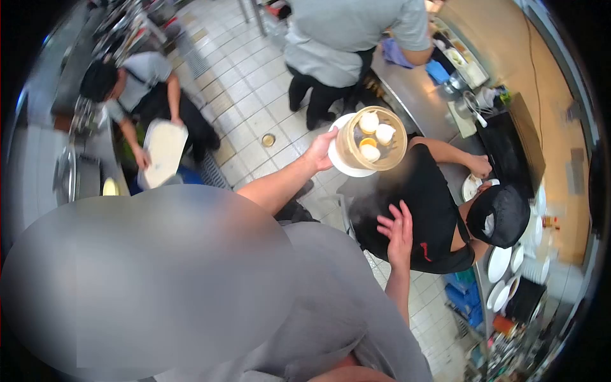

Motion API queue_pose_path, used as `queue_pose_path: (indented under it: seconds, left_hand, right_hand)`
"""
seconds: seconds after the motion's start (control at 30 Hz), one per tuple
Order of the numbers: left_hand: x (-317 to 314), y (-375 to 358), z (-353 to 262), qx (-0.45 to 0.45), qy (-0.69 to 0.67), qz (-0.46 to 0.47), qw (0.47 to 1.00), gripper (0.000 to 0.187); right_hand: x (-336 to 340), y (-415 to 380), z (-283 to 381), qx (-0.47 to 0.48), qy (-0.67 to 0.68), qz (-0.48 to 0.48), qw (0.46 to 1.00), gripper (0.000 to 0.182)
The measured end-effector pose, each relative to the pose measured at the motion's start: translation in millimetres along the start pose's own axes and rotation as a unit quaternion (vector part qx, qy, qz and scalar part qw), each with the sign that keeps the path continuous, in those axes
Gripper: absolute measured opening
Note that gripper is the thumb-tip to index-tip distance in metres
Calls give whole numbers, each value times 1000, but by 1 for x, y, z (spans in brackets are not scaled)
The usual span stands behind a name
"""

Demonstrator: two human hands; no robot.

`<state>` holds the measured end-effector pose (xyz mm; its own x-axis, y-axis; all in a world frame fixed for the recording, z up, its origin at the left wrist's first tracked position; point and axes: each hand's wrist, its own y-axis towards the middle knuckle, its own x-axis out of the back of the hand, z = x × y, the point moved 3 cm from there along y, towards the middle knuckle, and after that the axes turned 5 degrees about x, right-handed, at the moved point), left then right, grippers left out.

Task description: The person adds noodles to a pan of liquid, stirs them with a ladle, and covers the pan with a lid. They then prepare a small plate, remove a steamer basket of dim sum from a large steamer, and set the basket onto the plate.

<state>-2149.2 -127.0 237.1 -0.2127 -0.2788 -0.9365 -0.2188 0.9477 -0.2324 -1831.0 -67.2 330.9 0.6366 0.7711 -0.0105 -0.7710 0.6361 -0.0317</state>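
Note:
My left hand (321, 151) grips the rim of a white plate (351, 167) from its left side. On that plate stands a round bamboo steamer (393, 155) without a lid, slightly tilted. It holds several white buns, one bun (368, 122) at the top and another (384, 133) at the right; something orange shows near the lower one. Below and to the right of the steamer, my right hand (398, 232) is raised with its fingers apart and nothing in it, in front of a co-worker's black clothing.
A co-worker (420, 204) in a black cap bends over the right counter (414, 95). Another person (347, 44) stands at the top. At left, a co-worker (143, 79) holds a pale tray (167, 153). White plates (499, 263) lie at right. A blurred shape covers the lower left.

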Motion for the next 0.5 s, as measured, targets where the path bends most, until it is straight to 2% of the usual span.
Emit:
queue_pose_path:
  seconds: [0.17, 0.23, 0.27, 0.3, 0.37, 0.43, 0.5]
  left_hand:
    - [-12, 135, -16, 70, 33, 12, 997, 53]
    - [-14, 178, -16, 107, 1, 13, 994, 53]
    - [-12, 197, -15, 105, 0, -25, 994, 53]
    - [-10, 213, -11, 126, 3, -20, 992, 53]
    - [4, 245, -12, 85, 10, -58, 995, 54]
    - [14, 265, -11, 104, -7, -36, 994, 51]
    - [10, 272, -9, 88, 11, -62, 994, 51]
  right_hand:
    - [1, -30, -12, -68, -23, -197, 978, 54]
    - [-9, -40, -10, -65, -37, -248, 966, 54]
    - [-15, -46, -13, -90, -42, -286, 953, 54]
    - [-20, -55, -15, -117, -48, -322, 938, 54]
    - [-31, -67, -23, -141, -39, -369, 918, 54]
    - [-46, -82, -32, -164, -36, -384, 908, 54]
    - [-62, -90, -30, -162, -37, -403, 900, 55]
